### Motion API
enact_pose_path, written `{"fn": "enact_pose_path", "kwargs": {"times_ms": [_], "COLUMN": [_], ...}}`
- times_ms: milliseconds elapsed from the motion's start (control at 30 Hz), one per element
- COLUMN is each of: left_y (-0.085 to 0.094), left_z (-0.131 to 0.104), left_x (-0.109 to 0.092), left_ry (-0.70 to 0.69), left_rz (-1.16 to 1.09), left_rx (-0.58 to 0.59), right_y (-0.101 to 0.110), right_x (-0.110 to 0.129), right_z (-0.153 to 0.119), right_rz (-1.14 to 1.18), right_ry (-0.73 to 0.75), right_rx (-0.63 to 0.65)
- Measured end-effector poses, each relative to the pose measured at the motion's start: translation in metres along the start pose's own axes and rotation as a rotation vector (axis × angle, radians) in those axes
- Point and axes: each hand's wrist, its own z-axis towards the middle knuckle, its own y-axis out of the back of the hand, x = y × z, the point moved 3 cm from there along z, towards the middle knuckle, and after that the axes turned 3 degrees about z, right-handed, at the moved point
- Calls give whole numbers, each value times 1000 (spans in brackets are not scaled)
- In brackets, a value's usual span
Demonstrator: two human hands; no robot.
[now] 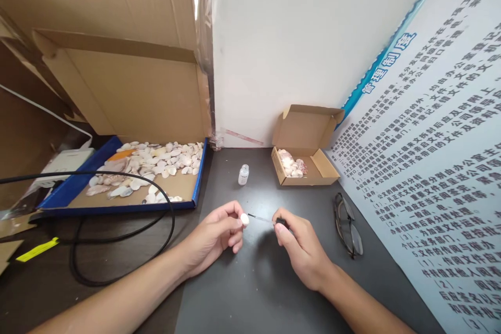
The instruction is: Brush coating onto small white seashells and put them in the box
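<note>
A small white shell (245, 219) is pinched between the thumb and forefinger of my left hand (219, 235). My right hand (299, 242) is closed on the black cap of a thin brush (262, 218); the brush points left, its dark tip just short of the shell. Behind both hands a small clear glass bottle (243, 175) stands upright on the dark table, its top uncapped.
At the left lies a blue-edged box (198, 188) with many shells and a looped black cable (172, 219). A small open cardboard box (309, 181) with shells stands back right. Glasses (348, 227) lie right of my right hand.
</note>
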Motion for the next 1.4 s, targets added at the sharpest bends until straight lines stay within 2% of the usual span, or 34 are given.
{"fn": "enact_pose_path", "kwargs": {"times_ms": [700,900,1067,1233,1400], "left_y": [2,1,1,0,0], "left_z": [1,-1,0,0,1], "left_x": [1,1,0,0,0], "left_ry": [-30,-30,-18,-22,-20], "left_rz": [5,12,8,-6,-11], "left_rx": [11,-12,-8,-14,-13], "right_y": [-5,-1,-4,0,-2], "right_x": [3,4,6,4,6], "right_z": [0,0,-2,0,-2], "right_rz": [-91,-129,-78,-126,-57], "right_ry": [2,-24,27,-12,33], "right_rx": [31,-40,32,-49,21]}}
